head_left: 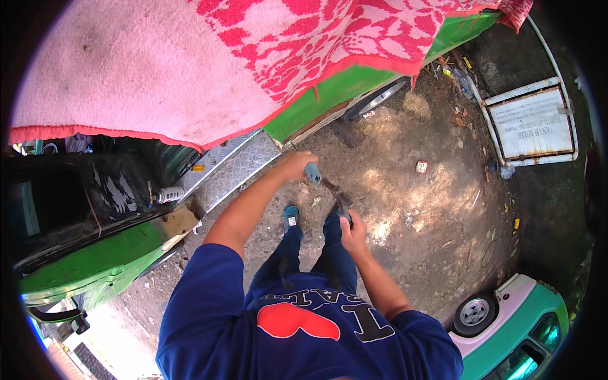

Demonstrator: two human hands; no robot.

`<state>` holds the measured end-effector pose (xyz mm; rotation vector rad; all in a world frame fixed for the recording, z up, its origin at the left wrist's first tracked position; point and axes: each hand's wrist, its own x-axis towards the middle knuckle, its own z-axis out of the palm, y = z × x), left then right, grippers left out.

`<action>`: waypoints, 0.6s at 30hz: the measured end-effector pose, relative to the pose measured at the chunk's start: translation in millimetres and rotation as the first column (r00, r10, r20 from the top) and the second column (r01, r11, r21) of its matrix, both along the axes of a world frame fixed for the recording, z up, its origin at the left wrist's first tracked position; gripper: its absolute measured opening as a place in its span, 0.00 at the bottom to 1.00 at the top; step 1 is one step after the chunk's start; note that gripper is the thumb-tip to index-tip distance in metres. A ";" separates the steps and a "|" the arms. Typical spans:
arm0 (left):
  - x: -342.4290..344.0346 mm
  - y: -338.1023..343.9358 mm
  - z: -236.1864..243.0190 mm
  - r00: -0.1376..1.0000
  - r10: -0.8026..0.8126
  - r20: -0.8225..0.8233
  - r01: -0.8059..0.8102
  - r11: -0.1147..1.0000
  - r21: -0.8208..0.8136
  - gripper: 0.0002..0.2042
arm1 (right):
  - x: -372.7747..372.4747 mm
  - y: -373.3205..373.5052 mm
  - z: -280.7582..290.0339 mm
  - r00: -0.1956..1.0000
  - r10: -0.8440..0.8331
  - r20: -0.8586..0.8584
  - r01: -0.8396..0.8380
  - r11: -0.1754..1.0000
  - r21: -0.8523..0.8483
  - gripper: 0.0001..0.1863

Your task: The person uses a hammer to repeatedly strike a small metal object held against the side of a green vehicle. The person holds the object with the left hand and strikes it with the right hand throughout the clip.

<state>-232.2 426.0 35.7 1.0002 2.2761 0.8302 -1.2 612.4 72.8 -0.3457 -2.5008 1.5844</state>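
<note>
My left hand [296, 166] is closed round the blue-grey handle of a tool [312, 171], held out in front of my body above the ground. From the handle a brownish metal part runs down to the right toward my right hand [354, 232]. The fingers of that hand are closed on a dark, flat piece [344, 204] at the tool's far end. Whether this piece belongs to the same tool or is a second one, I cannot tell. The tool's exact kind does not show.
A green vehicle [120, 247] stands open at the left, with a spray can [169, 194] on it beside a metal tread-plate sill [234, 158]. A pink and red towel [158, 69] covers the green panel ahead. A framed sign [531, 123] lies far right; a teal car [525, 323] stands near right.
</note>
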 end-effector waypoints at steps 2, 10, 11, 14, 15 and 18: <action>1.6 2.5 -0.9 1.000 0.015 -0.025 -0.016 1.000 -0.017 0.13 | -9.0 -1.5 2.6 0.985 0.041 0.169 -0.058 0.993 0.099 0.17; -1.4 11.7 -6.5 0.995 0.101 -0.022 -0.100 0.994 0.049 0.14 | -11.3 -3.6 -3.6 0.991 -0.025 0.130 0.017 0.998 0.060 0.16; -4.7 16.1 -5.9 0.993 0.113 -0.030 -0.112 0.993 0.032 0.14 | -17.4 -4.1 -1.8 0.981 -0.001 0.196 -0.014 0.997 0.076 0.16; -3.0 29.5 -2.4 0.982 0.190 -0.003 -0.190 0.982 0.002 0.15 | -22.0 -5.3 6.6 0.951 0.034 0.308 -0.060 0.995 0.076 0.17; 0.1 31.6 -0.4 0.974 0.224 0.018 -0.224 0.975 -0.007 0.15 | -19.1 -4.8 9.0 0.956 0.007 0.293 -0.025 0.998 0.060 0.17; 5.2 28.1 2.9 0.965 0.262 -0.003 -0.261 0.963 0.064 0.17 | -15.3 1.2 10.1 0.973 -0.033 0.227 0.036 0.999 -0.009 0.17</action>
